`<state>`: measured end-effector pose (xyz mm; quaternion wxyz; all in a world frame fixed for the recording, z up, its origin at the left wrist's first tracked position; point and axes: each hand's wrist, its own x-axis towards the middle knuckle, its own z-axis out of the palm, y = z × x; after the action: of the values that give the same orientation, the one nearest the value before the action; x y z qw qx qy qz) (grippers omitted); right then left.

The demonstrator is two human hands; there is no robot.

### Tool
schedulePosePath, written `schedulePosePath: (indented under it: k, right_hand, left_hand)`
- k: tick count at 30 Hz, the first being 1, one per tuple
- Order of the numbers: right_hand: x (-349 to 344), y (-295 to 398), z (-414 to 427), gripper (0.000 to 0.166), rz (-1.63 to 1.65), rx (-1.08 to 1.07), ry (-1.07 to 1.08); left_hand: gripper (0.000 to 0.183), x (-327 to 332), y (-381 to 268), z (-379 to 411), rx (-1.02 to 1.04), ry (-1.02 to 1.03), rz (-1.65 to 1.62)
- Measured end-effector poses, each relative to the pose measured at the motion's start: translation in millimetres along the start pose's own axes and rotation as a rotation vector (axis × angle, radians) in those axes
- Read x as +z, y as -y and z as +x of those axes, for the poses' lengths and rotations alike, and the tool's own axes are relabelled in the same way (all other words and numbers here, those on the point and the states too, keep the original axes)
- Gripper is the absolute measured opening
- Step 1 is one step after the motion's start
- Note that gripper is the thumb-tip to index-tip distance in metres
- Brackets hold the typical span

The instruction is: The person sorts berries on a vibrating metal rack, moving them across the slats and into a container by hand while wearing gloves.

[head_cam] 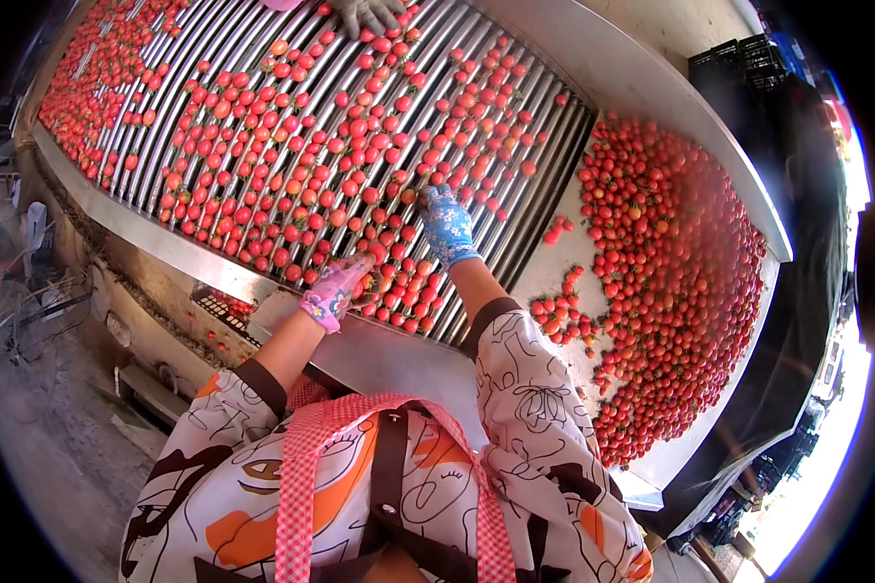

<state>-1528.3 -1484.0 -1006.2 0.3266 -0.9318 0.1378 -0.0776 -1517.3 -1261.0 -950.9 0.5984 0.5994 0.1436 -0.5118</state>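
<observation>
Small red tomatoes [313,175] lie scattered over a sorting table of metal rollers [168,76]. My left hand [334,290], in a pink flowered glove, rests low among the tomatoes at the table's near edge. Tomatoes sit right at its fingers, and whether any is gripped is hard to make out. Farther up and to the right, my right hand [448,227] wears a blue glove with white flowers. Its curled fingertips are down at the rollers, close beside an orange-tinted tomato [408,196]. What lies under those fingertips is hidden.
Another person's gloved hand [368,13] reaches in at the top. To the right, a large heap of tomatoes [663,291] fills a metal tray [554,266] with a raised wall. A metal ledge [401,364] borders the rollers before me. Black crates [740,62] stand beyond.
</observation>
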Motion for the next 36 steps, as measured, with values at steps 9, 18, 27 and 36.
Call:
schedulePosePath:
  k: [9, 18, 27, 36]
  right_hand:
    - [0.1, 32.2, -51.5, 0.036, 0.681, 0.225, 0.071]
    - [-32.9, 37.7, -88.4, 0.024, 0.873, 0.277, 0.308]
    - [25.2, -39.0, -150.6, 0.029, 0.722, 0.412, 0.464]
    - [3.4, -43.2, -102.8, 0.038, 1.270, 0.455, 0.353]
  left_hand:
    - [0.044, -2.7, 15.2, 21.7, 0.562, 0.100, 1.055]
    - [0.046, -2.5, 7.1, -2.7, 0.620, 0.097, 0.982]
    - [0.027, -60.1, -1.6, -136.3, 0.165, 0.142, -0.571]
    - [0.034, -162.9, 72.9, -135.7, 0.366, -0.404, -1.036]
